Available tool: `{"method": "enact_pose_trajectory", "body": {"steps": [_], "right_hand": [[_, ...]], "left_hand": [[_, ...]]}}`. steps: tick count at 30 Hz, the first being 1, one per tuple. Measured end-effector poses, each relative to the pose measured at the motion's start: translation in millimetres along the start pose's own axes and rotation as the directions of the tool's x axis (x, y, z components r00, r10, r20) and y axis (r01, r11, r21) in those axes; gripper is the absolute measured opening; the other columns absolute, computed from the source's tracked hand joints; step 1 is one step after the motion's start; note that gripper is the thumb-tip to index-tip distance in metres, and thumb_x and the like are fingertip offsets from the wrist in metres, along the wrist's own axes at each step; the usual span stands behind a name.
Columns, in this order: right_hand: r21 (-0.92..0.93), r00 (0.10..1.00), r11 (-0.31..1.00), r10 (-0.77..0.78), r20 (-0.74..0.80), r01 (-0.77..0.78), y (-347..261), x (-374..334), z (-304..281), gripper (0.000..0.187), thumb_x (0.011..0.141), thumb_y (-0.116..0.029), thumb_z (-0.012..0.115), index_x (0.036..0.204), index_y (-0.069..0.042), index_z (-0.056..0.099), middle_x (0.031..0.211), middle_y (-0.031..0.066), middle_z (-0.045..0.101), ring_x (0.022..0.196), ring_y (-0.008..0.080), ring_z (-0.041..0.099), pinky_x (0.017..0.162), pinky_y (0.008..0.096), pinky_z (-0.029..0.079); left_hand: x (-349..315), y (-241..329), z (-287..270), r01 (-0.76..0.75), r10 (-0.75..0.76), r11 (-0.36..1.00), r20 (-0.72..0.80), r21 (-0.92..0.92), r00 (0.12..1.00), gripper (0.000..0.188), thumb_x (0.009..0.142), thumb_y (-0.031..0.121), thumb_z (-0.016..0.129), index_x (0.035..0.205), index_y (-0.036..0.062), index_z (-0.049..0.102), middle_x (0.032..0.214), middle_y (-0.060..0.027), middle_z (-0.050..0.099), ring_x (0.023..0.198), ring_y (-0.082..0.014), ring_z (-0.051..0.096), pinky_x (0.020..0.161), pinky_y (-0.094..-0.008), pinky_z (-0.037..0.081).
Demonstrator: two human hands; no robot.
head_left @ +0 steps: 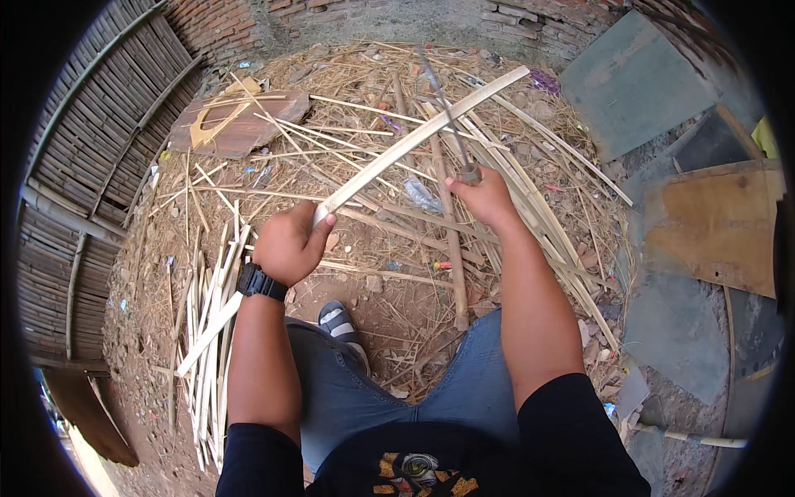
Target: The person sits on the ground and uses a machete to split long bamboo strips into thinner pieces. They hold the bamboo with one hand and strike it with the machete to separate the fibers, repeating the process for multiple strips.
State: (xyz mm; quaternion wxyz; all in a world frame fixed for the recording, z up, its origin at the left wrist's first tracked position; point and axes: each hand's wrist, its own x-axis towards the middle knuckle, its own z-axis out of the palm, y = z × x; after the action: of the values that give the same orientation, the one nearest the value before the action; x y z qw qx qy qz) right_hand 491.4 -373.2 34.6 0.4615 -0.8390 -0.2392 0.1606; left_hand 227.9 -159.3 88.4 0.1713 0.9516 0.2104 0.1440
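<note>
A long pale bamboo strip runs from far right to near left, passing under my left wrist. My left hand is closed round it, thumb along its upper side. In my right hand is the handle of a long, thin-bladed knife. The blade points away from me and crosses the strip toward its far end; I cannot tell whether the edge touches it. Below and left of my left hand lies a loose pile of thin, pale split strips.
Longer bamboo pieces lie on the littered ground at right, around a darker pole. A broken brown board lies far left. A bamboo fence stands left, a brick wall behind, flat boards at right.
</note>
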Motion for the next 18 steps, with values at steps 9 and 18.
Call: {"method": "enact_pose_trajectory", "body": {"steps": [9, 18], "right_hand": [[-0.255, 0.98, 0.952, -0.19, -0.053, 0.171, -18.1, -22.1, 5.0, 0.053, 0.084, -0.036, 0.081, 0.122, -0.001, 0.069, 0.096, 0.0221, 0.074, 0.093, 0.0366, 0.072, 0.083, 0.0435, 0.055], [-0.174, 0.935, 0.979, -0.158, -0.318, 0.106, -10.9, -14.1, -33.8, 0.04, 0.087, -0.034, 0.079, 0.109, -0.001, 0.072, 0.092, 0.0208, 0.074, 0.086, 0.0366, 0.072, 0.079, 0.0437, 0.054]], "left_hand": [[-2.3, -5.2, 4.2, -0.099, 0.098, 0.995, 0.012, 0.011, 0.995, 0.032, 0.097, 0.031, 0.068, 0.084, 0.0023, 0.061, 0.067, -0.0205, 0.062, 0.063, -0.0415, 0.062, 0.058, -0.0472, 0.047], [-6.9, 3.1, -6.8, -0.124, 0.124, 0.991, -0.007, -0.042, 0.992, 0.033, 0.095, 0.034, 0.07, 0.082, 0.005, 0.061, 0.065, -0.018, 0.063, 0.062, -0.0408, 0.064, 0.058, -0.0494, 0.049]]}}
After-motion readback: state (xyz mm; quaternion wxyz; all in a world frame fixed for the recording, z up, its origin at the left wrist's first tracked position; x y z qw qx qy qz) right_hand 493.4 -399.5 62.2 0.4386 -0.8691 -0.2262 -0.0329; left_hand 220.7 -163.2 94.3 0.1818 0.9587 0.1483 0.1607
